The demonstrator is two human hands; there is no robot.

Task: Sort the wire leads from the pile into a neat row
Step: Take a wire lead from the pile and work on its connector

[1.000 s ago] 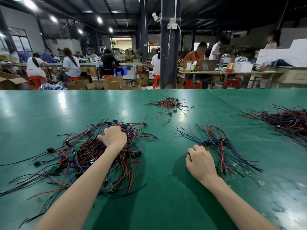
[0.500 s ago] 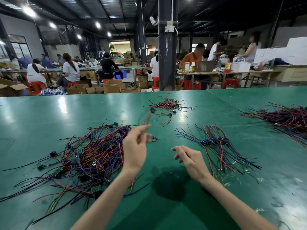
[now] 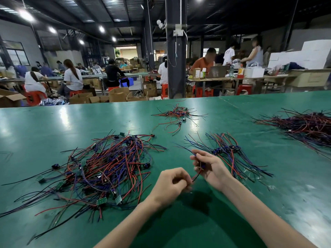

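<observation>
A tangled pile of red, blue and black wire leads (image 3: 103,169) with small green boards lies on the green table (image 3: 53,126) at the left. To the right, a neat row of leads (image 3: 227,153) lies side by side, connectors lined up. Between them, above the table, both hands hold one wire lead (image 3: 197,175). My right hand (image 3: 210,167) pinches it near its blue connector. My left hand (image 3: 172,184) pinches its red tail end.
A small loose bunch of leads (image 3: 179,115) lies farther back in the middle. A large dark heap of wires (image 3: 304,126) sits at the far right. Beyond the table's far edge stand a dark pillar (image 3: 176,51), cardboard boxes and seated workers.
My left hand left the pile with one lead and moved right. My right hand lifted off the table and took hold of that lead.
</observation>
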